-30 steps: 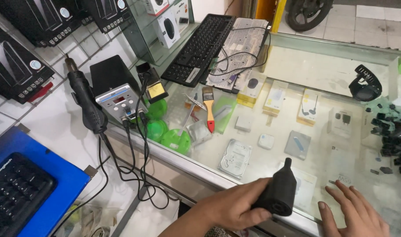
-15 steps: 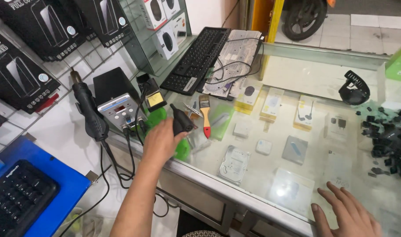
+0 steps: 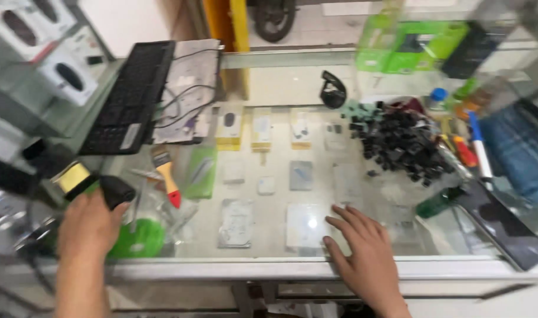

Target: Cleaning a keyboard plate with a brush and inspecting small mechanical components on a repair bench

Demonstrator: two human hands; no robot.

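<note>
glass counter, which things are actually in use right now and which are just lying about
In hand or touched:
left hand grips a black tool
right hand rests flat on the glass counter

Lying about:
keyboard
brush with red handle
green tape roll
pile of small black parts
black tablet
blue-capped pen

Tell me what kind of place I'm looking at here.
Probably an electronics repair or accessory shop: a glass display counter with small packaged items under it, a black keyboard, and a pile of small black parts.
</note>
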